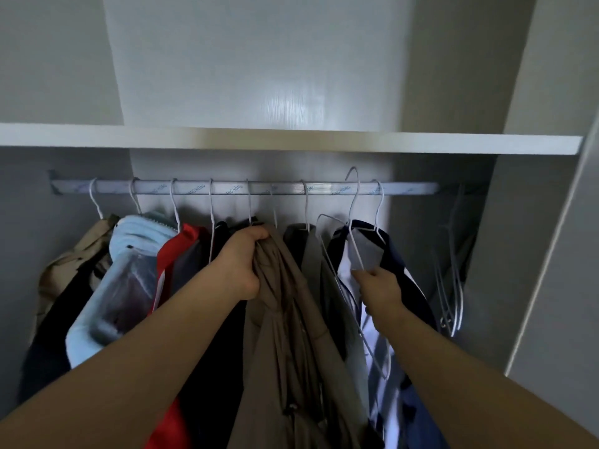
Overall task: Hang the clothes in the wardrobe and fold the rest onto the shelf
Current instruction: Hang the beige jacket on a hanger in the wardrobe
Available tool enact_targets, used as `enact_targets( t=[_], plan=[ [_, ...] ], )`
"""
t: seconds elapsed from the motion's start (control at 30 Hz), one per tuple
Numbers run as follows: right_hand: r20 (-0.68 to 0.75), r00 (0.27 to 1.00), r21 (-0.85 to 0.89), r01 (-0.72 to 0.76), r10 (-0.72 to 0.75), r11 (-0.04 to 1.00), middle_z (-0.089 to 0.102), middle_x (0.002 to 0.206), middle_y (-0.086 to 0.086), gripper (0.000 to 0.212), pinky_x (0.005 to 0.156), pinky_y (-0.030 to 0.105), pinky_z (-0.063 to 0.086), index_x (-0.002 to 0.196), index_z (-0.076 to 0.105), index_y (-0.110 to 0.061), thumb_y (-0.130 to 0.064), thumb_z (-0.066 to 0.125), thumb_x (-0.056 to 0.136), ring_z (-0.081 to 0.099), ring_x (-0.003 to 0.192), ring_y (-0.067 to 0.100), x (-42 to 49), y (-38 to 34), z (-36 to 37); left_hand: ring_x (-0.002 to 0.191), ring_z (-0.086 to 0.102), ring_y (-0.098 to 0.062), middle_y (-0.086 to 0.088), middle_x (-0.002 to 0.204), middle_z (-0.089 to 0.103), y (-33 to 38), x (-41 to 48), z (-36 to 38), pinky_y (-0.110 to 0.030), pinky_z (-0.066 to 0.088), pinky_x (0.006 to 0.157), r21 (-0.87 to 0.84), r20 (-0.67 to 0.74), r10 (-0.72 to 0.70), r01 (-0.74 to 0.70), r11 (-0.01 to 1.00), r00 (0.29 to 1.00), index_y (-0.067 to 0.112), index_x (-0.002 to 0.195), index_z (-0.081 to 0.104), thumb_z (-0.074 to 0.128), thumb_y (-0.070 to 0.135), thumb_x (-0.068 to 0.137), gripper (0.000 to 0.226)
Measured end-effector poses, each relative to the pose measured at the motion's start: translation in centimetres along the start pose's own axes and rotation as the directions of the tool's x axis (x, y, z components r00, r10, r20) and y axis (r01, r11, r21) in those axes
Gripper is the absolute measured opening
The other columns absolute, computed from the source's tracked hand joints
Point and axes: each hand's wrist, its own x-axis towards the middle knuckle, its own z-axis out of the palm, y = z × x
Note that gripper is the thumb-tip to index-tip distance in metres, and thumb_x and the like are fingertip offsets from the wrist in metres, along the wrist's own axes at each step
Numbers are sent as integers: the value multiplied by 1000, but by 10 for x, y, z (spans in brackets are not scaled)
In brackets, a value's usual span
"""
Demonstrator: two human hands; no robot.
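A metal rail (246, 187) runs across the wardrobe under a white shelf (291, 142). Several garments hang from it on white wire hangers. My left hand (241, 264) grips the bunched top of a tan-brown garment (291, 335) just below the rail, near the middle. My right hand (381, 288) pinches the wire of a white hanger (353, 254) whose hook stands slightly above the rail. Behind that hand hangs a navy, grey and white jacket (405, 270). A grey garment (311, 251) hangs between my two hands.
Left of my left hand hang a black garment, a red one (181, 247), a light blue jacket (129, 270) and a beige coat (71, 270). Several bare hangers (452, 286) hang at the rail's right end by the side panel. The upper compartment above the shelf shows nothing inside.
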Motion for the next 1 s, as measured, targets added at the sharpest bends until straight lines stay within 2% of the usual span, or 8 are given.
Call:
enact_targets(
  t=[0.2,0.3,0.47,0.53,0.73,0.9,0.97,1.0],
  plan=[
    [-116,993,-31,15,-19,999,24,49,0,49,51,27,22,53,24,-16,-11,62,83,23,48,17,-88,12,-23,67,52,-24,-9,76,56,-18,-52,-17,-35,44,57,-8,47,-18,19,1000,999,7,77,58,48,17,88,18],
    [-124,992,64,-18,25,998,19,53,3,49,53,29,18,56,21,-18,-7,61,83,17,51,16,-133,23,-36,65,52,-26,-9,74,56,-33,-79,-25,-34,43,55,47,57,-52,50,998,997,6,73,56,50,18,86,19],
    [-35,996,199,-71,79,977,42,55,7,30,43,23,30,67,39,-9,-7,62,85,34,39,12,-192,36,-61,61,55,-28,-11,63,61,-57,-123,-35,-33,44,53,142,88,-107,94,985,990,3,72,58,53,20,84,21],
    [-27,994,207,-98,105,973,41,56,6,25,39,21,28,73,42,-10,-11,64,85,32,40,14,-208,35,-70,61,55,-28,-12,55,62,-64,-139,-37,-34,44,55,169,95,-111,93,981,989,3,72,59,53,21,84,22],
    [-157,976,159,-124,149,980,26,47,4,49,40,21,22,58,29,-16,-39,59,89,25,39,16,-241,35,-102,67,56,-28,-14,76,60,-78,-173,-43,-34,49,65,241,81,-88,66,968,993,2,79,60,52,22,88,23],
    [-127,989,164,-53,75,985,45,46,7,47,38,21,30,53,47,-9,-27,48,97,37,34,12,-266,30,-146,58,57,-29,-14,67,61,-97,-206,-36,-29,48,47,298,-23,-63,68,952,998,4,76,59,53,21,92,24],
    [-116,990,249,-47,78,967,41,41,2,41,32,16,26,58,52,-7,-21,48,97,33,29,6,-277,31,-162,56,55,-28,-14,65,59,-107,-219,-34,-25,46,40,295,-62,-46,62,954,997,2,77,58,50,17,95,25],
    [-111,991,275,-43,76,960,36,37,-2,40,30,14,24,58,53,-7,-19,49,96,29,27,4,-282,32,-168,59,53,-27,-13,69,57,-112,-224,-35,-27,46,46,293,-79,-29,51,955,996,0,84,59,49,16,95,22]
  ],
)
